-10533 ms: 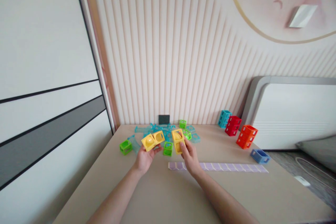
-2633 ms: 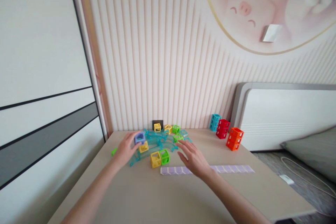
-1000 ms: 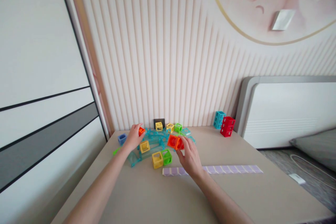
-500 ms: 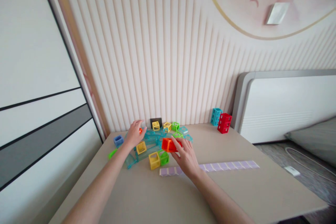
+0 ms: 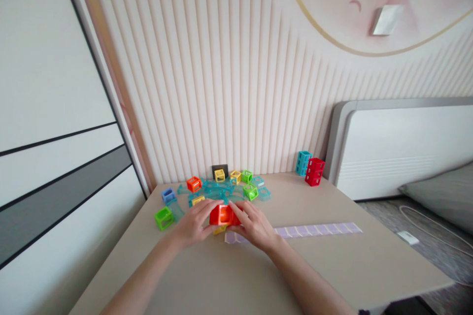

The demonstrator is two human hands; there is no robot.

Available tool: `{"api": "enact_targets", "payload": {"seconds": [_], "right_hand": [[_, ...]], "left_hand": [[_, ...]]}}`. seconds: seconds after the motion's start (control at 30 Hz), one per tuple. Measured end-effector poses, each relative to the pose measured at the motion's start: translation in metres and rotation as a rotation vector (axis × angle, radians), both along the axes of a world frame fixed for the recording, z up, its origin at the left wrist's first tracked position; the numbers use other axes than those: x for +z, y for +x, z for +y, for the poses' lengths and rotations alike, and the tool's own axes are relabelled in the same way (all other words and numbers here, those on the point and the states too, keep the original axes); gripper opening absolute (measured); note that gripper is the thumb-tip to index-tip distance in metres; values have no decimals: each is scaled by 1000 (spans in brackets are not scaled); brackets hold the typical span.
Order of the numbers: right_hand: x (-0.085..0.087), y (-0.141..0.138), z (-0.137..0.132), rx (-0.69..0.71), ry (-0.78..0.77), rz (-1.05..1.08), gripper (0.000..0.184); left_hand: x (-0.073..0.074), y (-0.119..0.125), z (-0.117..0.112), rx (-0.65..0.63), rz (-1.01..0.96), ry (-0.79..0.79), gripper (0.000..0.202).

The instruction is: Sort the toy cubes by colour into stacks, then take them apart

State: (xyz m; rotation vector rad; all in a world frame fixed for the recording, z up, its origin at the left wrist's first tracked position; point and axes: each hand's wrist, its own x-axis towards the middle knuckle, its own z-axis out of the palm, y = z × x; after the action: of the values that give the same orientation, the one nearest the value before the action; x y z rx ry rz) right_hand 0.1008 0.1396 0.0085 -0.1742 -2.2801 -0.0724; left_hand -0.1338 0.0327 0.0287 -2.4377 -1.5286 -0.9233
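Note:
An orange-red open-frame building block [image 5: 224,215] is held above the table between my two hands. My left hand [image 5: 195,223] grips its left side, with the fingers on top and the thumb below. At its right side my right hand [image 5: 255,224] has the same kind of grip. Partly hidden under the held block is a yellow block [image 5: 219,230]. Just behind my left fingers another yellow block [image 5: 198,200] shows its top. Clear teal track pieces [image 5: 218,189] lie behind the hands, with an orange block [image 5: 194,184] at their left.
To the left are a blue block [image 5: 169,195] and a green block [image 5: 163,218]. More green and yellow blocks [image 5: 235,177] stand near the wall. Joined red blocks [image 5: 315,172] and teal blocks [image 5: 303,163] stand at the back right. A purple segmented strip [image 5: 318,230] lies on the table [image 5: 332,270].
My left hand has left the orange block at the back left, which stays on the table, and has come to the held block. My right hand has moved the held block left and slightly nearer.

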Motion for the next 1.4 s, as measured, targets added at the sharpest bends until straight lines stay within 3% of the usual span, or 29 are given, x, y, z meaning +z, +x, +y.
{"api": "enact_targets", "payload": {"seconds": [0.1, 0.2, 0.3, 0.43, 0.57, 0.83, 1.2, 1.33, 1.4], "right_hand": [[-4, -2, 4, -68, -85, 51, 56], [-7, -3, 17, -189, -273, 176, 49], [-3, -12, 31, -271, -420, 227, 44], [11, -36, 41, -222, -500, 37, 36], [21, -65, 44, -151, -447, -192, 32], [15, -96, 46, -101, -408, -271, 28], [14, -73, 55, -51, -272, -404, 50], [19, -62, 60, -29, -200, -403, 45], [22, -50, 68, -100, -146, -365, 37]], "left_hand": [[-13, -25, -17, 192, -26, 156, 58], [-23, -44, -32, 303, 10, 233, 64], [-28, -51, -40, 316, 80, 220, 63], [-29, -46, -41, 266, 174, 117, 56], [-28, -37, -41, 229, 225, -3, 57], [-38, -32, -39, 248, 227, -134, 60], [-36, -29, -39, 240, 227, -38, 55], [-34, -21, -38, 227, 236, 10, 52], [-34, -16, -38, 212, 243, 20, 53]]}}
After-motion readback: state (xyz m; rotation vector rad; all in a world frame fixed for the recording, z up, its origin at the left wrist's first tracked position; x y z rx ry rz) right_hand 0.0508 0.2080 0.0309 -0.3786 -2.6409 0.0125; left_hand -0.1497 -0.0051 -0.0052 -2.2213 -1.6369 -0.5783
